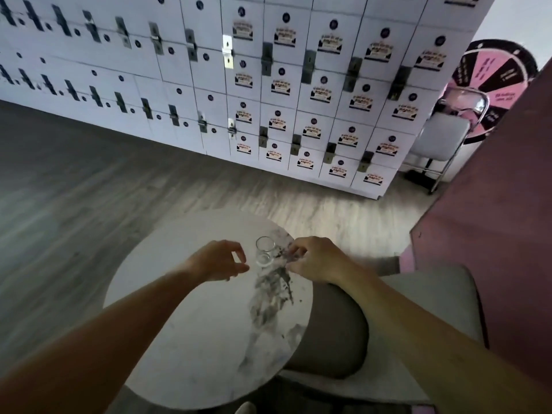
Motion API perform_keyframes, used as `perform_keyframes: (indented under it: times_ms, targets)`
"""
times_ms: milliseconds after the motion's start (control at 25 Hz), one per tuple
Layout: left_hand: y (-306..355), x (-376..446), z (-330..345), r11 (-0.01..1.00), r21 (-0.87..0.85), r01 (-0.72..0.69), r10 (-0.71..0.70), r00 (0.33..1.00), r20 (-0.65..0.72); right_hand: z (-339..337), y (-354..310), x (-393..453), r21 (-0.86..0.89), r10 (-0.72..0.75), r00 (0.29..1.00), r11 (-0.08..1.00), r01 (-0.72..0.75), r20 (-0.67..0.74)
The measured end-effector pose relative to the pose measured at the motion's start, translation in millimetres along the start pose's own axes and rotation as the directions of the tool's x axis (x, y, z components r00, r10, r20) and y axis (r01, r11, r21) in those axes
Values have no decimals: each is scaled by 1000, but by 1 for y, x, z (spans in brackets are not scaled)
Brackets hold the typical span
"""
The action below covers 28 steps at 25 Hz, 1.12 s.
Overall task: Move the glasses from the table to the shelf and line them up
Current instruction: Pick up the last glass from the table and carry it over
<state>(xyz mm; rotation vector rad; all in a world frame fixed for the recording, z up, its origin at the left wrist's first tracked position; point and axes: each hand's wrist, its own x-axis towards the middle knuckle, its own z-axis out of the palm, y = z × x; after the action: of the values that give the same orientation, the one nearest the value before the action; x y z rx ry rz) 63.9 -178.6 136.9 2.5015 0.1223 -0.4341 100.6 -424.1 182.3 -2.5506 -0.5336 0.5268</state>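
One clear drinking glass point(264, 251) stands upright near the far right edge of a round marble-patterned table point(191, 333). My left hand point(220, 260) hovers just left of the glass, fingers curled and apart, holding nothing. My right hand point(316, 259) is just right of the glass, fingers bent toward it; I cannot tell whether they touch it. No shelf is recognisable in this view.
A grey cushioned seat point(337, 327) sits right of the table, partly under my right arm. A dark reddish panel point(493, 234) rises at the right. A wall of white lockers point(268, 85) stands behind, a folding chair point(442, 135) and pink prize wheel point(493, 76) beside it.
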Motion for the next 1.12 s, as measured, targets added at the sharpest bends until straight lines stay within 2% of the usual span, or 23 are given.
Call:
perform_keyframes:
  times_ms: [240, 400, 560, 720, 960, 1120]
  targets:
    - [-50, 105, 34, 999, -9, 38, -37, 993, 112, 44, 31, 107, -3, 78, 996, 997, -78, 48]
    - [-70, 150, 63, 991, -108, 76, -56, 982, 179, 84, 47, 151, 6, 96, 993, 995, -97, 74]
    - [-83, 180, 96, 983, -168, 81, -40, 972, 230, 122, 65, 177, -32, 95, 995, 995, -95, 5]
    - [-88, 200, 112, 978, -197, 67, -27, 979, 200, 138, 78, 187, -33, 47, 998, 998, -48, -41]
    - [-68, 211, 106, 986, -162, -42, 73, 979, 190, 123, 75, 177, -22, 44, 984, 999, -49, -171]
    - [-9, 204, 81, 967, -138, -213, 228, 968, 104, 71, 79, 139, 33, 86, 957, 996, -80, -276]
